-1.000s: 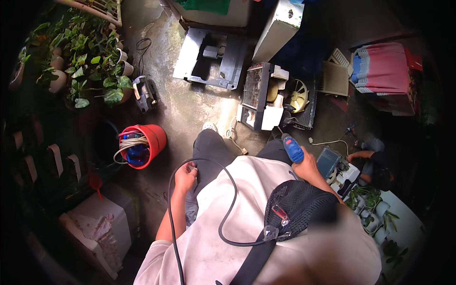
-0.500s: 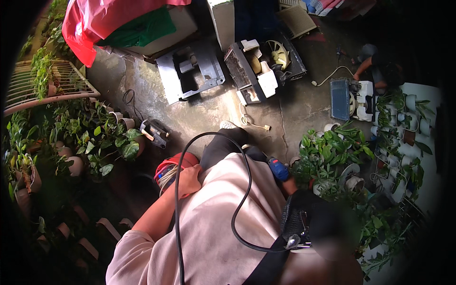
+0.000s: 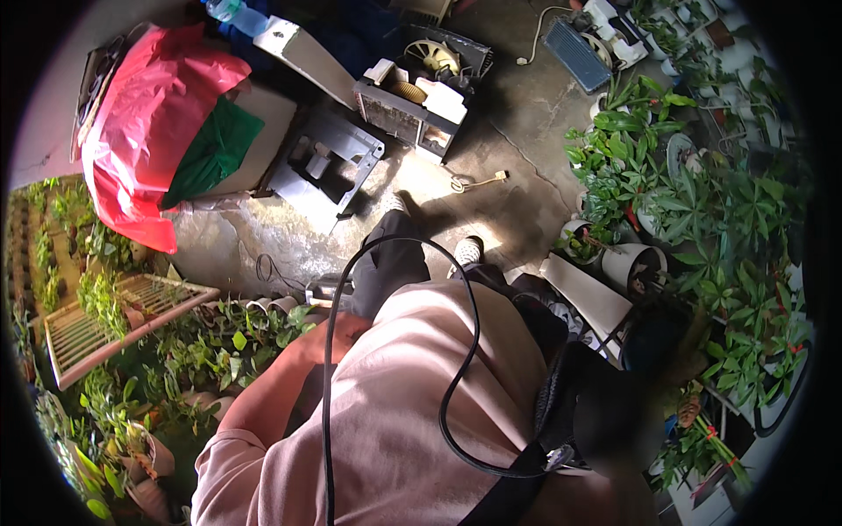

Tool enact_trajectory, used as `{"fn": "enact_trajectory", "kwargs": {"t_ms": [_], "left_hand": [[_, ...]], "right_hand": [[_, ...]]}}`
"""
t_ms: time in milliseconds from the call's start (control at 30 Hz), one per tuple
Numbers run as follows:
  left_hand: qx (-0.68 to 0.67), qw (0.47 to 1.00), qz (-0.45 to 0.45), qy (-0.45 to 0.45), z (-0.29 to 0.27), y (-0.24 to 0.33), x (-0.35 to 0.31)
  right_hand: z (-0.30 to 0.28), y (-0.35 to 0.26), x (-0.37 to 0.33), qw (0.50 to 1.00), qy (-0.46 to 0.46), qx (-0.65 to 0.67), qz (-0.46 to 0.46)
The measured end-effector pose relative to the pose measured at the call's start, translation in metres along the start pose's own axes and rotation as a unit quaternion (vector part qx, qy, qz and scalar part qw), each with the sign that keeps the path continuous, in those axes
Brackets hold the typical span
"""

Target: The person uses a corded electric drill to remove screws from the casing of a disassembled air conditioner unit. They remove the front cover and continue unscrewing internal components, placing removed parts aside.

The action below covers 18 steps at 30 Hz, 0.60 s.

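Observation:
My left hand is low beside my left thigh, under the loop of a black cable that hangs across my front. Its fingers are turned away and partly hidden, so what they hold, if anything, does not show. My right hand is out of the picture. Ahead of my shoes on the concrete floor sits an opened air conditioner unit, with a cream fan wheel and white foam parts exposed. A grey plastic frame lies to its left. A pale power cord with a plug lies in front of it.
Potted plants crowd the right side, with more leafy pots on the left. A slatted rack stands at left. Pink plastic sheeting covers something at upper left. Another opened unit with finned coil sits far right.
The view has turned and shifted right. The red bucket beside my left hand and the blue-ended tool by my right hand have left sight. My feet are now apart on the floor.

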<state>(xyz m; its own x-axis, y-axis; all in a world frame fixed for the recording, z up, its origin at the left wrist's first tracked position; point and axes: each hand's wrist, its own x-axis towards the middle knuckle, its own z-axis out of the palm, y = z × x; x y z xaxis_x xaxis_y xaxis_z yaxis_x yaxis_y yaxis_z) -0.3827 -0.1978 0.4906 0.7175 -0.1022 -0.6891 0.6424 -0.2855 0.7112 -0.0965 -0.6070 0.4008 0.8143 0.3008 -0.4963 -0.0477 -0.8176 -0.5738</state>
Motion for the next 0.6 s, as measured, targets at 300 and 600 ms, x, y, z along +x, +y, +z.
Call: {"fn": "enact_trajectory", "kwargs": {"t_ms": [300, 600], "left_hand": [[0.286, 0.912, 0.077, -0.283, -0.114, -0.089, 0.069], [0.207, 0.915, -0.192, -0.289, -0.256, -0.243, 0.190]], "right_hand": [[0.168, -0.014, -0.069, 0.963, 0.092, 0.234, 0.098], [0.421, -0.090, -0.029, 0.696, 0.040, 0.668, 0.260]]}}
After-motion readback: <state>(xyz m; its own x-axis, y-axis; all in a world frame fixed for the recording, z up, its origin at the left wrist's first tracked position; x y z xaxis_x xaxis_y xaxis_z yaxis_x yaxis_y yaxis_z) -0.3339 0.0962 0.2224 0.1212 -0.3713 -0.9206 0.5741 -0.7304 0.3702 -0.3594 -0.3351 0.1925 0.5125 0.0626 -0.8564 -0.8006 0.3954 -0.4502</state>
